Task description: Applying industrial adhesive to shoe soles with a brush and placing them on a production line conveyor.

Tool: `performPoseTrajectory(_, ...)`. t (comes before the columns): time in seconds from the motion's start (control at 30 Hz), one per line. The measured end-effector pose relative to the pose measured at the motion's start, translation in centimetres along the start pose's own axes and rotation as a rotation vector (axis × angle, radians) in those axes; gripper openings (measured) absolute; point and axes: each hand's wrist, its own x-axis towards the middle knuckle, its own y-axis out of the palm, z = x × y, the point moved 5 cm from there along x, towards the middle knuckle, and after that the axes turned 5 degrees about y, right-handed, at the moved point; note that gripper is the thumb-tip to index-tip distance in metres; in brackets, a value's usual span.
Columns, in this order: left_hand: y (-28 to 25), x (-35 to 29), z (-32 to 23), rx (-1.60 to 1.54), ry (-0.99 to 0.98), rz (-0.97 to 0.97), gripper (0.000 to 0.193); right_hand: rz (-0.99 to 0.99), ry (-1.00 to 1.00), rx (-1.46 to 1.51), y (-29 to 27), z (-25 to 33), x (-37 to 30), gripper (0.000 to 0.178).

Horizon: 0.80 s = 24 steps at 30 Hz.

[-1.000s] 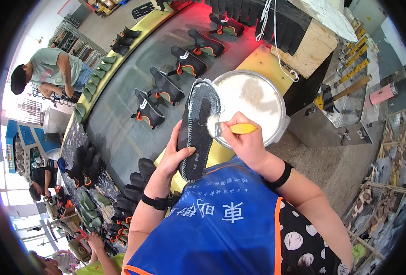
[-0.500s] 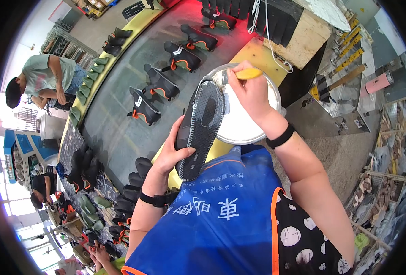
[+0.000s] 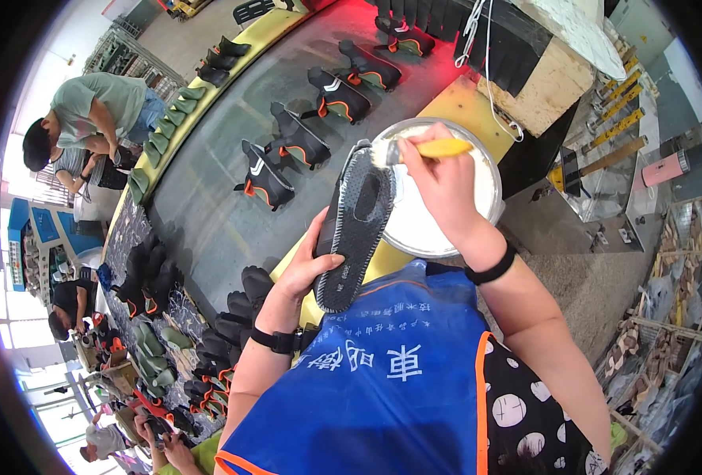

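Note:
My left hand [image 3: 304,267] grips a black shoe upper [image 3: 356,229] by its lower part, thumb on the stitched underside, which faces up toward me. In my right hand [image 3: 446,186] is a paintbrush [image 3: 444,148] with a yellow handle. Its pale bristles touch or hover just beside the upper's far end; I cannot tell which. Under the brush and my right hand stands a round metal pot [image 3: 487,212] filled with white liquid. The underside looks wet and shiny along its far edge.
A dark conveyor belt [image 3: 208,190] carries several black shoe uppers with orange trim [image 3: 264,178]. Green shoe parts [image 3: 159,142] line its far yellow edge. More black uppers [image 3: 236,317] are piled at my left. A person [image 3: 97,111] works across the belt.
The brush has swung clear of the pot's rim, so its bristles now show at the upper's far end. The whole view has shifted slightly.

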Motion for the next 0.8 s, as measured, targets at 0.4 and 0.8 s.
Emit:
performPoseTrajectory(0.4, -6.9, -2.5, 3.1, -0.097, 0.045, -0.264, 0.093, 0.331, 0.386, 0.400, 8.4, -0.5, -4.8, 0.012)
performPoseTrajectory(0.8, -35.6, -2.3, 8.3, -0.098, 0.058, -1.398, 0.102, -0.335, 0.857, 0.572, -4.1, -11.4, -1.2, 0.022)
